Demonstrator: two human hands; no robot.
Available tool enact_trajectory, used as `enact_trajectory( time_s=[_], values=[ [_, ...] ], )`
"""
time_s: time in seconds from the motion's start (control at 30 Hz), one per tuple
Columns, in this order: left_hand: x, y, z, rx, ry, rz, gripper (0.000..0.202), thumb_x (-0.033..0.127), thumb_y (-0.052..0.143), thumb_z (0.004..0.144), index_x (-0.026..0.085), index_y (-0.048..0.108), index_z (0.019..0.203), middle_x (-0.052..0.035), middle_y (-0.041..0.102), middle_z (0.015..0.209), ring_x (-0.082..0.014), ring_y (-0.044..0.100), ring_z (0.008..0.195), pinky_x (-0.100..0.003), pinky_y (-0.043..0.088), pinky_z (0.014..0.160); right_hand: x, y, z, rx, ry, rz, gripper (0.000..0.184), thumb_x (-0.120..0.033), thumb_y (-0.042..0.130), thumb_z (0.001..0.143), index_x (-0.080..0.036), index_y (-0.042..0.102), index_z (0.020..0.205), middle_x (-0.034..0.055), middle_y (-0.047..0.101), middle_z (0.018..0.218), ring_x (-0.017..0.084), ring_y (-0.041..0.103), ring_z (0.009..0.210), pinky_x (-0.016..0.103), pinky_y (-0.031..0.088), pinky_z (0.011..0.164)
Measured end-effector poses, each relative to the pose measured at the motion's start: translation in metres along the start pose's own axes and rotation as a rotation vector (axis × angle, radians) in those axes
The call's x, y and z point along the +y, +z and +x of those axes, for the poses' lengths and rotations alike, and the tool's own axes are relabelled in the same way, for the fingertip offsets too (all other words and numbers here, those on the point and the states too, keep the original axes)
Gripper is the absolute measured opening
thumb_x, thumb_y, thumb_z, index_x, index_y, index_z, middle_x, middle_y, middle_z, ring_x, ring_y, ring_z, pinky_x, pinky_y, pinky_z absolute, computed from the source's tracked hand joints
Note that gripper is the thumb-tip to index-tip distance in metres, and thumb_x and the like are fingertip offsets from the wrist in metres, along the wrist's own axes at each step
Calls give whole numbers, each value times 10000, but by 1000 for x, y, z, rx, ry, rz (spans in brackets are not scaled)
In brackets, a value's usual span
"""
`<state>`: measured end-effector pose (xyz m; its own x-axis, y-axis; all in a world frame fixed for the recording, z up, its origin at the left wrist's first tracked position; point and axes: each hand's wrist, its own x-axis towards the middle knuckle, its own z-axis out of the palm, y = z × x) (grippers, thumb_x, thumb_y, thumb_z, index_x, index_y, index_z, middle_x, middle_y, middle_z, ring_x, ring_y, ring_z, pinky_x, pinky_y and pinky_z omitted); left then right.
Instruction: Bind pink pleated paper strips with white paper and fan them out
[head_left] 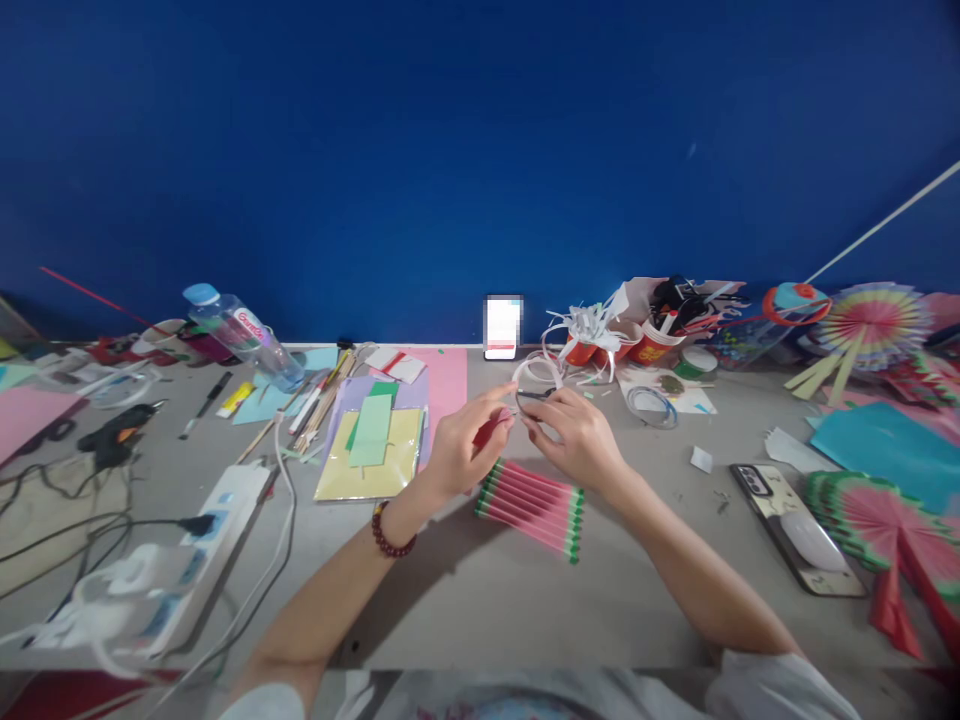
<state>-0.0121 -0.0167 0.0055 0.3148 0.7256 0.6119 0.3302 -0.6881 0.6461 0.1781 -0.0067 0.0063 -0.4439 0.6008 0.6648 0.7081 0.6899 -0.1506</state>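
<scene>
My left hand [463, 442] pinches a small red piece [487, 430] between thumb and fingers; a dark bead bracelet [390, 535] is on that wrist. My right hand [576, 436] meets it fingertip to fingertip and grips a small dark object [535, 395] that I cannot identify. Just behind the fingers sits a white loop, perhaps a tape roll [537, 368]. Under both hands a pink pleated paper with green edges [534, 505] lies folded flat on the grey table [480, 590].
Coloured paper sheets [371, 450] and sticks lie left of centre, with a water bottle [244, 335], glue gun [120, 435] and power strip [202, 545] with cables farther left. A phone [795, 525], pleated paper fans [885, 520], red cups [645, 345] and scraps fill the right.
</scene>
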Motion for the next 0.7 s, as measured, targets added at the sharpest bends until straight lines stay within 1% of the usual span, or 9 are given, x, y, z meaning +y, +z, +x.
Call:
enact_trajectory(
  time_s=[0.07,0.17,0.23,0.37,0.43,0.5,0.57,0.63,0.7],
  values=[
    [1,0,1,6,-40,-42,204,203,484,914,197,586,1091,-109,618,1259,-177,649,966,-322,532,817,1,0,0,8,7,-6,147,-172,532,873,-177,679,876,54,698,736,184,588,716,295,470,645],
    [2,-1,3,14,-152,-166,145,247,483,926,181,610,949,-106,619,1232,-150,653,879,-283,540,740,2,1,-1,6,20,-4,147,-179,531,876,-190,678,880,47,703,737,186,595,723,299,475,663],
    [3,-2,6,22,-235,-248,184,294,475,935,176,608,890,-105,618,1214,-136,644,830,-259,535,675,2,1,-1,-2,39,6,144,-182,534,874,-193,677,883,49,702,741,192,601,734,306,479,677],
    [8,-6,10,37,-348,-327,223,365,493,926,187,611,861,-91,659,1128,-159,636,890,-260,532,692,3,2,-1,-59,138,49,172,-200,532,877,-184,672,974,67,676,785,200,614,751,307,491,675],
    [8,-7,11,13,-397,-352,240,391,508,916,193,611,828,-77,683,1068,-162,642,861,-262,530,677,5,4,-2,-96,184,75,205,-205,519,883,-179,662,1027,77,667,811,205,624,760,312,500,678],
    [9,-7,11,-13,-437,-380,252,408,508,915,198,610,818,-66,694,1021,-152,642,802,-265,528,661,8,5,-2,-120,214,101,212,-211,514,884,-181,659,1036,83,676,835,215,637,780,321,507,688],
    [9,-7,11,-29,-455,-422,255,410,496,922,201,610,833,-59,697,984,-152,646,820,-286,536,735,11,8,-3,-128,254,129,222,-215,520,876,-192,653,1052,78,695,847,219,655,798,320,512,692],
    [10,-7,11,-49,-454,-473,257,404,485,930,197,612,844,-59,697,957,-162,652,886,-321,527,849,14,10,-4,-133,305,156,258,-212,524,867,-203,636,1099,65,716,846,221,672,818,316,517,698],
    [10,-7,11,-61,-447,-501,254,397,486,931,194,612,840,-62,695,942,-171,651,940,-343,509,912,16,12,-4,-148,352,182,292,-203,526,859,-207,620,1136,56,732,860,220,685,827,313,519,701]
  ],
)
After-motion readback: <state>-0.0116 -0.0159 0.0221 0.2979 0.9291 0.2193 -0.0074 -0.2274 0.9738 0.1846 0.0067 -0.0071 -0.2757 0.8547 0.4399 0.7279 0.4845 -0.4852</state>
